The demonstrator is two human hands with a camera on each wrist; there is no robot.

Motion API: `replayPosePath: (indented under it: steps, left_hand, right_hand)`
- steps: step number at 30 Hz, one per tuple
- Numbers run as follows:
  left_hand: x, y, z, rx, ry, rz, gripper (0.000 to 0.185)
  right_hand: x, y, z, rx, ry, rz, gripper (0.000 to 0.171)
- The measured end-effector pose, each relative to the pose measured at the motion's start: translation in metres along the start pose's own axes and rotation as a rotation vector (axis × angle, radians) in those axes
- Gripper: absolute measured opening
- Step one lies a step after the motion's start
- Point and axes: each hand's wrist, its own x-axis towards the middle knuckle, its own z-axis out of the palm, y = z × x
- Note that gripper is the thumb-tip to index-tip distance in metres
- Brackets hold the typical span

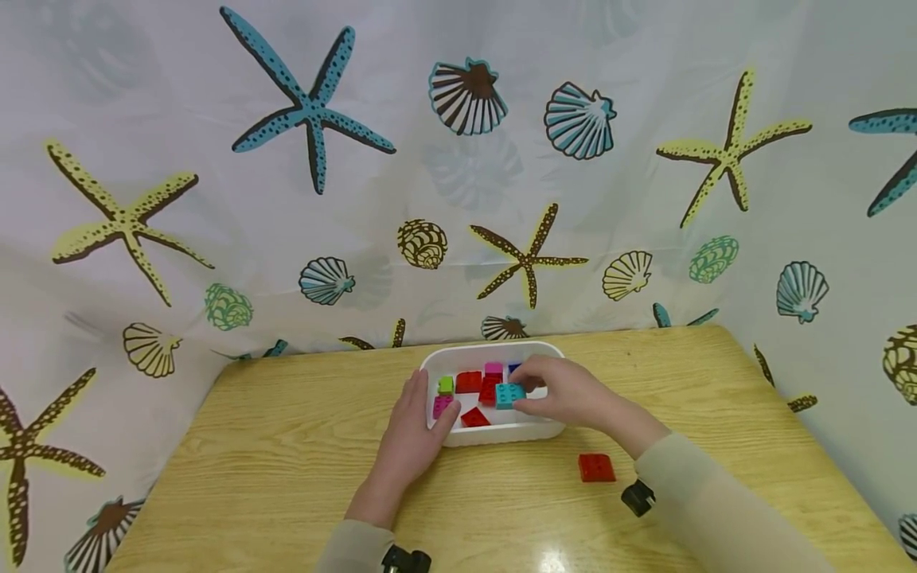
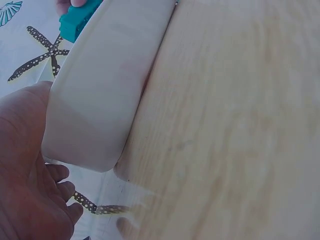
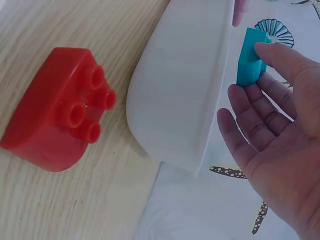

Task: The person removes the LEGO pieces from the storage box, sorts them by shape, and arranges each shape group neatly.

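A white plastic tray (image 1: 505,434) holds several toy building blocks. With its thumb over the near left corner and its fingers along the outer left wall, my left hand (image 1: 410,436) grips the tray. My right hand (image 1: 573,391) pinches a teal building block (image 1: 505,396) between thumb and fingertips, over the right half of the tray. In the right wrist view the teal block (image 3: 250,57) shows above the rim level, its studs facing the palm. Inside the tray lie a lime block (image 1: 446,385), a magenta block (image 1: 442,407) and several red ones, with a dark blue block partly hidden behind my right hand.
On the wooden table (image 1: 286,446), a red block (image 1: 597,468) with a curved side lies just outside the tray, front right, below my right forearm. A patterned curtain (image 1: 401,159) with starfish and shells hangs behind the table and at both sides.
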Motion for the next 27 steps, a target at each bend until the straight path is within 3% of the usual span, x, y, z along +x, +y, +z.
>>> replayPosePath:
  steps: [18,27]
  left_hand:
    - [0.003,-0.005,0.002,0.008,0.000,0.007,0.096]
    - [0.003,-0.003,0.002,0.007,0.009,0.007,0.094]
  right_hand:
    - [-0.033,-0.019,-0.001,-0.051,-0.009,-0.008,0.030]
    - [-0.052,-0.025,0.003,-0.001,-0.022,0.011,0.027]
